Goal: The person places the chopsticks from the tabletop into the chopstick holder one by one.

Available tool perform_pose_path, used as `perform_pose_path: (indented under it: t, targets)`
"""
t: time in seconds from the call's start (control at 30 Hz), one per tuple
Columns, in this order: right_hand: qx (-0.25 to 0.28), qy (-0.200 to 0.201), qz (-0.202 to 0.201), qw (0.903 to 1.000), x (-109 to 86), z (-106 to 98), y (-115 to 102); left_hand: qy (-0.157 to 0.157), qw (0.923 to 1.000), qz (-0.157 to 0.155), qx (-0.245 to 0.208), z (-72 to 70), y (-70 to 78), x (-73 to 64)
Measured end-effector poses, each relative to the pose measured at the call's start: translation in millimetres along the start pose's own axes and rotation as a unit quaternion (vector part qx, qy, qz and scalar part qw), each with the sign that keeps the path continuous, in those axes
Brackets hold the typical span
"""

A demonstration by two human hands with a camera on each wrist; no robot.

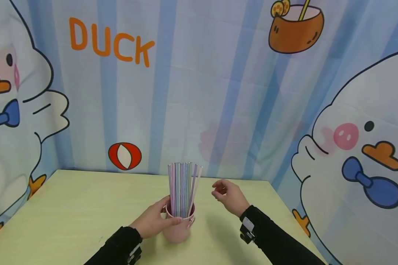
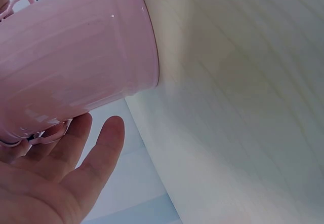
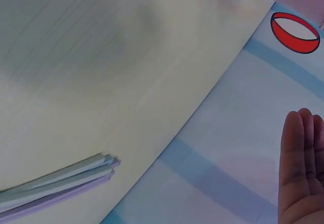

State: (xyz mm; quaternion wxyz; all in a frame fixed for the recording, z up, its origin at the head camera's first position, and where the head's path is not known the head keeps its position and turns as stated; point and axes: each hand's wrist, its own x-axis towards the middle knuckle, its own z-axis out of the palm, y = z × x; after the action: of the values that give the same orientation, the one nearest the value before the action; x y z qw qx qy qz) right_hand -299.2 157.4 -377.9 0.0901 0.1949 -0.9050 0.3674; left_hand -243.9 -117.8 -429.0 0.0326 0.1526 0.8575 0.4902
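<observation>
A pink cup (image 1: pixel 176 231) with small loop handles near its rim stands on the table, full of pastel straws (image 1: pixel 181 189) that rise upright, one or two leaning right. My left hand (image 1: pixel 154 218) grips it from the left, thumb across the near rim; in the left wrist view, fingers (image 2: pixel 104 155) curve beside the pink wall. To the right of the cup, apart from it, my right hand (image 1: pixel 230 197) hovers with loosely bent fingers and nothing seen in them. Several straws (image 3: pixel 61 187) enter the right wrist view at lower left; what supports them is unclear.
The pale yellow table (image 1: pixel 96 206) ends at a blue striped curtain (image 1: pixel 192 92) printed with ducks, a coconut drink and a red ball. Black sleeves (image 1: pixel 278 239) and wrist straps cover both forearms.
</observation>
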Motion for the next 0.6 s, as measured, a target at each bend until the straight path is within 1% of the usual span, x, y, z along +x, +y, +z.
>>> perform_pose_path:
  t: [0.17,0.3,0.43,0.6]
  targets:
    - [-0.058,0.011,0.019,0.9981,-12.1,-16.9,28.2,-0.002,1.0000,-0.001,-0.004,-1.3,0.9,0.0]
    - [-0.106,0.018,0.004,0.9942,-20.9,-23.8,48.7,-0.001,1.0000,-0.001,-0.003,-1.8,1.2,0.8]
    - [-0.166,0.024,-0.011,0.9857,-28.5,-27.4,67.0,0.001,1.0000,-0.004,-0.004,-1.4,0.6,1.2]
    - [-0.227,-0.001,0.012,0.9738,-38.1,-29.1,86.1,0.000,1.0000,-0.006,-0.008,-0.6,-0.4,0.9]
